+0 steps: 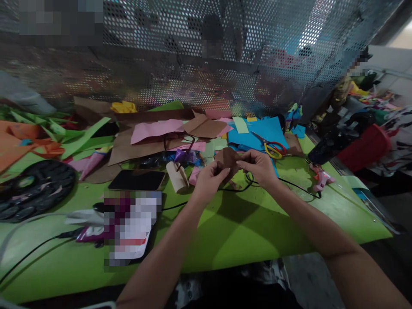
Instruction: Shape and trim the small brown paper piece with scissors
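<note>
A small dark brown piece, perhaps paper or felt, is held up between both hands over the green table. My left hand pinches its left and lower side between thumb and fingers. On its right edge, the thumb and fingers of my right hand are closed. Just left of my left hand lies a beige roll. Scissors with red and yellow handles rest on blue sheets behind my right hand. A black cable runs beneath the hands.
Brown sheets, pink sheets and green strips lie along the back by a perforated metal panel. At left are a phone and a round black tray. A pink glue gun sits at right.
</note>
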